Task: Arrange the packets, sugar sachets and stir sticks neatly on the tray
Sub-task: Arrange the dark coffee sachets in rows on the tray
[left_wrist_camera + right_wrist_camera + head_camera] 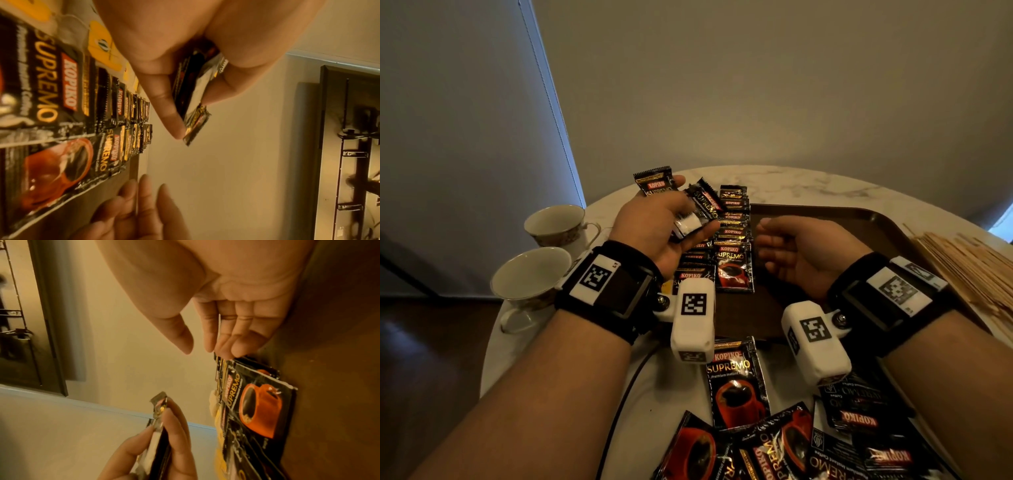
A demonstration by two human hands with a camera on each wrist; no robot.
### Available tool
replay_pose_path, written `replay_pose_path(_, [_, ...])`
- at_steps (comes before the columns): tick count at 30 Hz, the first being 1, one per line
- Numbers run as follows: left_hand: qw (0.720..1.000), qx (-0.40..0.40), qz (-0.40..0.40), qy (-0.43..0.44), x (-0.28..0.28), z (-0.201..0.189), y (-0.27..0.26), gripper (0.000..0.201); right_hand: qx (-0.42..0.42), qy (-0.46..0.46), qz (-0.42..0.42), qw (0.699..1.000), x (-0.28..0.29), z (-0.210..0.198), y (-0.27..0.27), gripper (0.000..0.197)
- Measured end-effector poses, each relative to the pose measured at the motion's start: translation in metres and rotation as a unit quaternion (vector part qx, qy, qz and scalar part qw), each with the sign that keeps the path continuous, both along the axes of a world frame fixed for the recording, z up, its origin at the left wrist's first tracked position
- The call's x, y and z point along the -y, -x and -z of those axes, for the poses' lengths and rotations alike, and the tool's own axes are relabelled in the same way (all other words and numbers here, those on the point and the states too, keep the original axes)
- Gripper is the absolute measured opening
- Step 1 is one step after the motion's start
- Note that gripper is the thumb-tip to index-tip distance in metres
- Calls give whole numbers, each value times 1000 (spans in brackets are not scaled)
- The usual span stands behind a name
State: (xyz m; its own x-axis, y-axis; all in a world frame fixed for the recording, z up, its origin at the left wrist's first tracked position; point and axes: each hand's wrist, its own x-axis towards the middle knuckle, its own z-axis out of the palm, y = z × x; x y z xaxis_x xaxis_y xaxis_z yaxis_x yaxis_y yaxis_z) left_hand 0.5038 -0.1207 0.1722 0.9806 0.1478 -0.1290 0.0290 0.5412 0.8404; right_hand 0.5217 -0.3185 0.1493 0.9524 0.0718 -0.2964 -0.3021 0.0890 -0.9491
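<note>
My left hand (688,212) is raised over the tray's left edge and grips a small bunch of black Kopiko coffee packets (654,183); the left wrist view shows the held packets (195,91) pinched between thumb and fingers. On the left part of the brown tray (859,219) lie overlapping rows of coffee packets (732,263). My right hand (774,236) hovers over the tray just right of those rows, fingers relaxed and holding nothing. In the right wrist view its fingertips (224,352) sit close to the rows' edge (257,402). Wooden stir sticks (969,263) are piled right of the tray.
Loose coffee packets (791,445) lie scattered on the marble table near me, one packet (736,380) lying apart just in front of the tray. Two empty cups (530,274) stand at the table's left edge. Yellow sachets (102,45) lie beside the rows. A dark cable (619,404) crosses the table.
</note>
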Motion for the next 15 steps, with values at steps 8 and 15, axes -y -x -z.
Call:
replay_pose_path(8, [992,20,89,-92,10,2,9,36,136,-44,-100,985,-3,-2,3,16])
replay_pose_path(15, [994,-19,104,-17,8,-1,8,24,104,-47,-74,991,-5,-4,4,22])
